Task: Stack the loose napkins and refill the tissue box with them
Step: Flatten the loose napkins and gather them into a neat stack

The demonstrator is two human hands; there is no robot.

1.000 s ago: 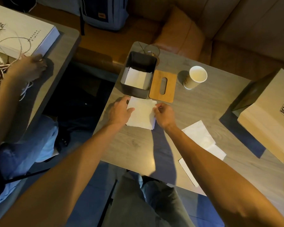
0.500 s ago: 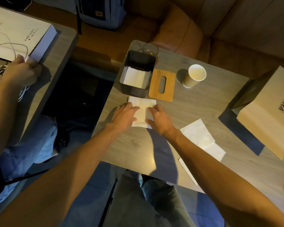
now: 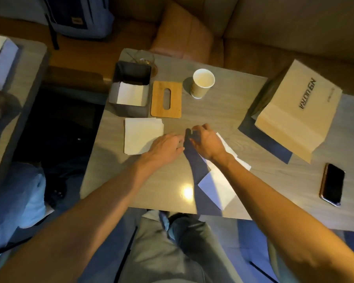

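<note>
Seeing a crowded table [image 3: 223,117] — tan carton [image 3: 290,119] far right, dark tissue box [image 3: 129,110] at the far edge with napkins inside, its bamboo lid [image 3: 166,99] lying flat just beside it, phone [image 3: 332,183] near the right edge, paper cup [image 3: 202,83] beyond the lid. The napkin stack [image 3: 140,133] lies just in front of the box. Our left hand [image 3: 166,147] rests flat on the stack's near right corner, fingers straight. Our right hand [image 3: 206,142] has its fingers curled over the loose napkins [image 3: 219,186] — we can't tell if it grips one.
</note>
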